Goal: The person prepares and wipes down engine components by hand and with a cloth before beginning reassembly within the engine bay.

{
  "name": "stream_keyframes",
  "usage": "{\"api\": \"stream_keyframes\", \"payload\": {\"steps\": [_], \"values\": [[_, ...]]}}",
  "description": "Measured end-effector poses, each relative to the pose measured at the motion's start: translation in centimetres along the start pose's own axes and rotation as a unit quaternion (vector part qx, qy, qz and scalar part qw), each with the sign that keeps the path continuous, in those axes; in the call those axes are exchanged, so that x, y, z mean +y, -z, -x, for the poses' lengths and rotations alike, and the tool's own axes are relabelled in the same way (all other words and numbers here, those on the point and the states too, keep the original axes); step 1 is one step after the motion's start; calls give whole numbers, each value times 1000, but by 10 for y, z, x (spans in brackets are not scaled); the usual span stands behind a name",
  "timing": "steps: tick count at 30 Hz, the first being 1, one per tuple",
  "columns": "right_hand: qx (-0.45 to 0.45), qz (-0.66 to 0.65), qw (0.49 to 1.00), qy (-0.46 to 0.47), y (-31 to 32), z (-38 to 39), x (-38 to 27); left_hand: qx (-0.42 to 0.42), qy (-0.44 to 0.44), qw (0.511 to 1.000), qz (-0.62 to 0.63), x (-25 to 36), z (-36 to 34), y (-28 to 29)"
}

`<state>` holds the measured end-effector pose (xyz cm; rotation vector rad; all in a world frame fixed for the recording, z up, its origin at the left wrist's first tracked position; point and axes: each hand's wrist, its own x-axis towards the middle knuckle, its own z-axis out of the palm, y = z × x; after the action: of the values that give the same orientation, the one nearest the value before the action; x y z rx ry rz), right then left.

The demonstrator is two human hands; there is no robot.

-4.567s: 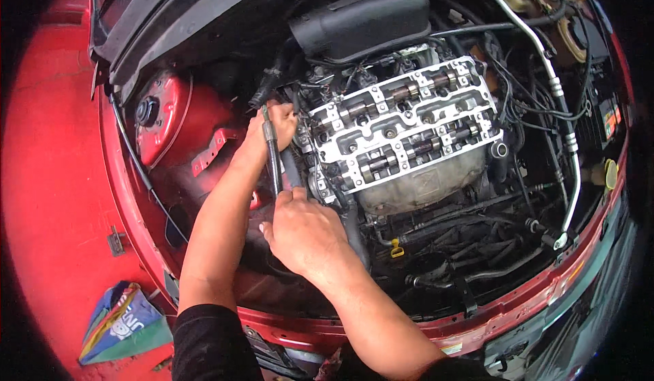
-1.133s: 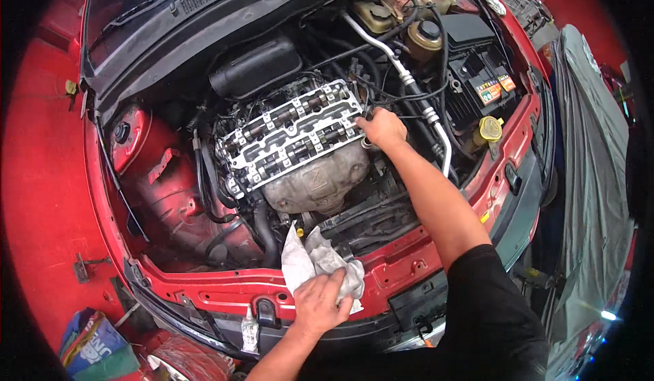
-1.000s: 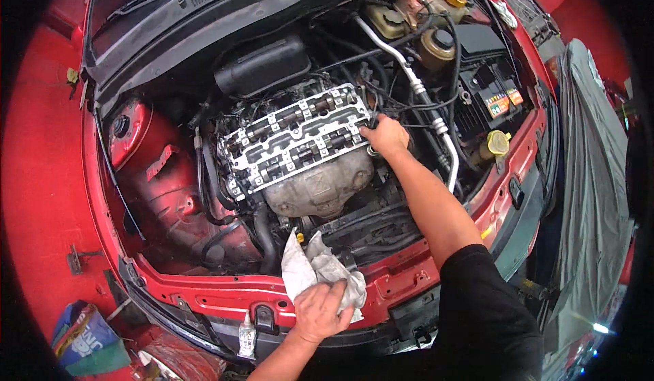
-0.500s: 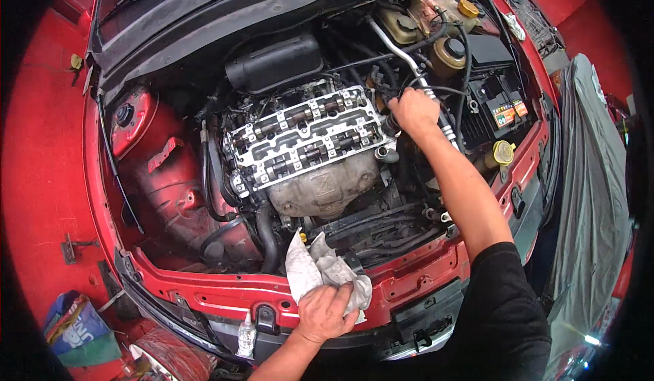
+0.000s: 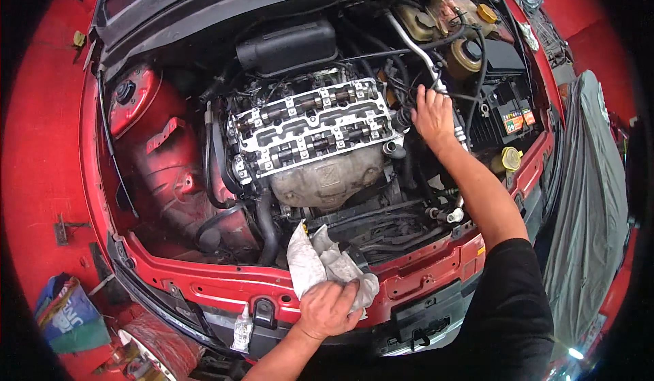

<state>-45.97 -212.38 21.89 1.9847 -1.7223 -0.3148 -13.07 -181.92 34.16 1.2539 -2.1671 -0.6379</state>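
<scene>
A crumpled white rag (image 5: 305, 262) hangs bunched in my left hand (image 5: 329, 309), whose fingers are closed over it at the car's red front panel. My right hand (image 5: 434, 120) reaches past the right end of the engine, with its fingers stretched toward the dark hoses. Nothing shows in its grasp, though its fingertips are partly lost among the hoses. Just left of it is a short black hose end (image 5: 402, 118). The uncovered cylinder head (image 5: 310, 123) exposes its camshafts, and a dull metal heat shield (image 5: 328, 178) covers the engine's near side.
A silver pipe (image 5: 410, 43) runs behind my right hand. To the right are the battery (image 5: 509, 112), a brown reservoir (image 5: 466, 55) and a yellow cap (image 5: 511, 158). A white tube (image 5: 242, 331) stands at the front edge. Grey sheeting (image 5: 582, 210) drapes the right side.
My right hand has drawn slightly away from the engine's end, and its fingers have straightened from a curled hold. My left hand still grips the rag. The view has shifted a little.
</scene>
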Motion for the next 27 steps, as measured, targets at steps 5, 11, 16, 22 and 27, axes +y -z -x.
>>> {"api": "stream_keyframes", "payload": {"steps": [5,11,16,22,27], "values": [[-258,-13,965,-41,5,-8,-15,10,-12,1000,3,-3,-1,-1],[-222,-207,937,-174,-9,-23,-7,13,-5,1000,18,-2,2,-3],[-86,-258,940,-205,-28,19,-14,14,-5,1000,25,-2,1,-2],[-100,-238,949,-181,-39,11,-7,10,-5,1000,28,-2,3,-2],[-155,-286,936,-134,-5,37,-25,18,-7,1000,11,-3,4,-3]]}}
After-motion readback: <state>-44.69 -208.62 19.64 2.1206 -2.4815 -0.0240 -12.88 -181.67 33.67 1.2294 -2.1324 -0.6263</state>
